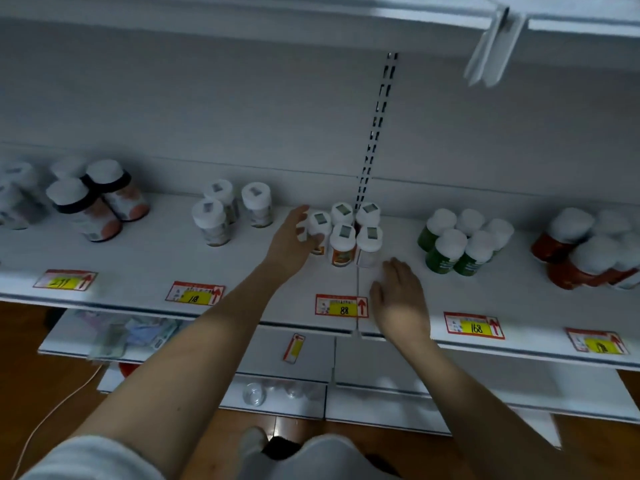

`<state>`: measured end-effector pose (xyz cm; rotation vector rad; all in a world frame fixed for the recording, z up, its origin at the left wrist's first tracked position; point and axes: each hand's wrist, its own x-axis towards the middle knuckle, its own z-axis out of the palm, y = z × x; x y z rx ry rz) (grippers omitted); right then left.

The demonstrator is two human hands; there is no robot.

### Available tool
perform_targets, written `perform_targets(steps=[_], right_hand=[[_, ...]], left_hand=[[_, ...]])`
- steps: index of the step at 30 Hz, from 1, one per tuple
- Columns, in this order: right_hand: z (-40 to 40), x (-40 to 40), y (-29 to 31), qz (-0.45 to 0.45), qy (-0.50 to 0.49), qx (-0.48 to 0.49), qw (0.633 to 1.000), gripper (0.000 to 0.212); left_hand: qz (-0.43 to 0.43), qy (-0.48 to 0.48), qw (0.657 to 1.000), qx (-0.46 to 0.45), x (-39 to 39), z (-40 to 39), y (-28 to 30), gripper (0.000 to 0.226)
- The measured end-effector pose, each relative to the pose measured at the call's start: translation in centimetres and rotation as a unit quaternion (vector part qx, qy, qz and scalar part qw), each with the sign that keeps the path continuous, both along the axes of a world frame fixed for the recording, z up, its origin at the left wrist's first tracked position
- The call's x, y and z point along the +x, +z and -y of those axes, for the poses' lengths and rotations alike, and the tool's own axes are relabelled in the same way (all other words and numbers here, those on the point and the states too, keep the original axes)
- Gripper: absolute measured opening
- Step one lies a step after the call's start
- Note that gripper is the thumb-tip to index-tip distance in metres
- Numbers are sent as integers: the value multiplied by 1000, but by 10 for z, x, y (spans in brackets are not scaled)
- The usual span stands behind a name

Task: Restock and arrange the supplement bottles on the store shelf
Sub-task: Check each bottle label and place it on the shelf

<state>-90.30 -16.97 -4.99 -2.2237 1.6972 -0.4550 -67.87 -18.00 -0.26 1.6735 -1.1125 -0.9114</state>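
Observation:
A cluster of several white-capped orange-label bottles (343,244) stands mid-shelf above the 88 price tag (341,305). My left hand (289,242) reaches in from the left and its fingers curl round the leftmost bottle (319,225) of that cluster. My right hand (398,292) lies flat on the shelf (242,271) just in front and right of the cluster, fingers relaxed, holding nothing.
Other groups line the shelf: dark-collared bottles (100,199) at far left, white bottles (228,213), green bottles (460,244), red bottles (588,251) at right. A slotted upright (377,126) runs up the back wall. An upper shelf (311,15) overhangs. Lower shelves and wood floor lie below.

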Motion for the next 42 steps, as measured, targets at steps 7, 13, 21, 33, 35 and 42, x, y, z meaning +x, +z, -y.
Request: perform_targets(steps=[7,13,21,33,35,42], right_hand=[[0,2,-1,10,0,-34,999,54],[1,2,-2,14,-13,-29,999,59],[5,-2,-3,31,-5,8,999,55],[-39,27,103,486,39,162,858,21],[-52,35,121,541,55,219,810,20],[-66,40,130,597,56,268,754,23]], left_hand=[[34,-27,999,-20,3,5,-6,36],[22,-4,1000,-11,0,4,-4,41],[-45,48,998,-1,8,-18,21,28],[-75,-28,996,-41,-9,-70,109,27],[-83,-47,995,-39,-13,-79,115,29],[-58,-61,995,-61,-23,-95,129,30]])
